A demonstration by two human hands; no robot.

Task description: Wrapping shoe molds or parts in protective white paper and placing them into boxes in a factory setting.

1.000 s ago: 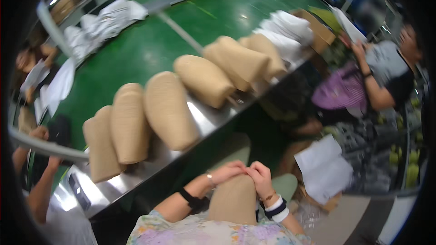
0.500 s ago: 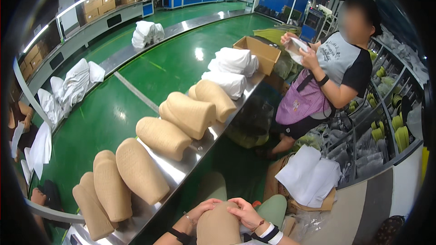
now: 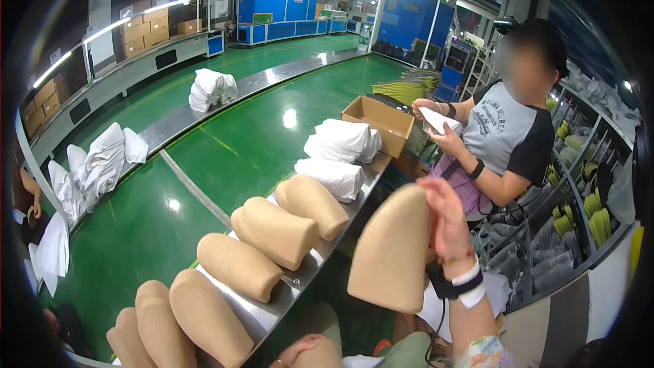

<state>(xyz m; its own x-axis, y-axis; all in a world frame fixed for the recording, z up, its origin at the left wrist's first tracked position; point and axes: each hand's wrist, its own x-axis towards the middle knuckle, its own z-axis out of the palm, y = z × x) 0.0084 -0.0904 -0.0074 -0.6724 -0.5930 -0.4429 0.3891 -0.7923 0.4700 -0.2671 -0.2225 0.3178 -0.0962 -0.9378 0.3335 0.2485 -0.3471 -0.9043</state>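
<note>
Right hand (image 3: 451, 225): in mid-air to the right of the metal ledge (image 3: 293, 286), with fingers slightly bent along the right edge of a tapered beige shell (image 3: 390, 252), gripping it there. Thumb placement: not visible. Shell orientation: rounded end up, wider end down, apart from the ledge. Worn at the right wrist: beaded bracelet (image 3: 458, 257), white wristband (image 3: 475, 298) and black band (image 3: 444, 287). Left hand (image 3: 302, 349): low, at the lower edge of the view, with fingers over a second beige shell (image 3: 319, 356); not possible to tell how far closed. Along the ledge: a row of beige shells (image 3: 238, 267), followed by white bundles (image 3: 340, 142) and a cardboard box (image 3: 390, 142). At the right, beyond the gripped shell: a co-worker (image 3: 507, 136) with a white sheet (image 3: 439, 120) in both hands.
</note>
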